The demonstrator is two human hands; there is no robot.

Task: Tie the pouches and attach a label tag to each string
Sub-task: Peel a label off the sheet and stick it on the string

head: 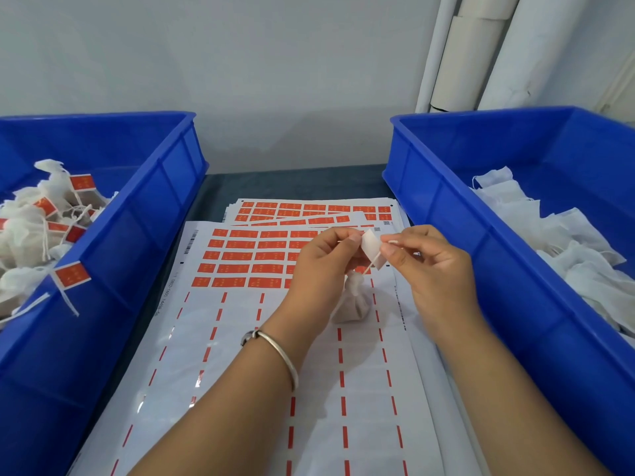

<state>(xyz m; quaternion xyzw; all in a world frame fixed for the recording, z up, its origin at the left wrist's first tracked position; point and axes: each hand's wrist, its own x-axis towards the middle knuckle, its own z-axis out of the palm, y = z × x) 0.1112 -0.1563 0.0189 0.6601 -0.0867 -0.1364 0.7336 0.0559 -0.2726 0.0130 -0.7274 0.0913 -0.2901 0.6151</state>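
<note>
Blue bins flank the frame: the left bin (144,214) holds tagged pouches, the right bin (446,187) loose white cloth. Sticker sheets (261,255) cover the table centre. Above them, the left hand (319,266) and right hand (426,266) each pinch the white label (372,248) folded around the string (372,264). The tied, bulging pouch (354,304) hangs below the fingers.

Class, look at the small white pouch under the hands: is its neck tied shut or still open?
Tied shut. The small white pouch is cinched into a narrow neck, from which its thin white string runs up to the hands.
</note>
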